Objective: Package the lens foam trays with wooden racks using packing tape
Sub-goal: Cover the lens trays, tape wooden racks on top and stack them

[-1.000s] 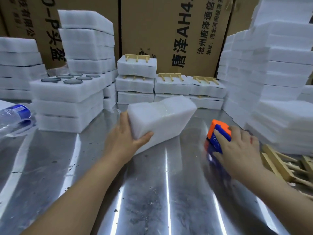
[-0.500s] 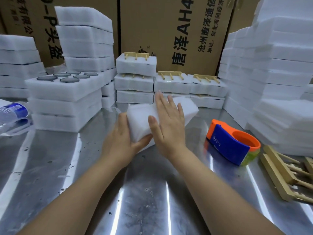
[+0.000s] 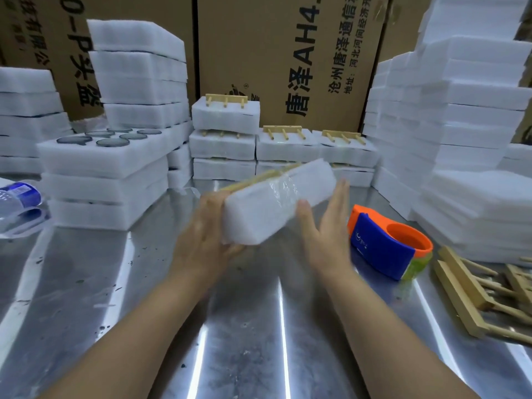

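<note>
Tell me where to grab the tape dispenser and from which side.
Probably take the tape dispenser by its blue shell, from above with the right hand: the broad curved shell faces you, just beside that hand.

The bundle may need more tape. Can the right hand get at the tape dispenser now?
Probably yes. The right hand is open and grips nothing, and the tape dispenser lies just to its right on the metal table, with nothing between. The left hand holds the foam bundle.
</note>
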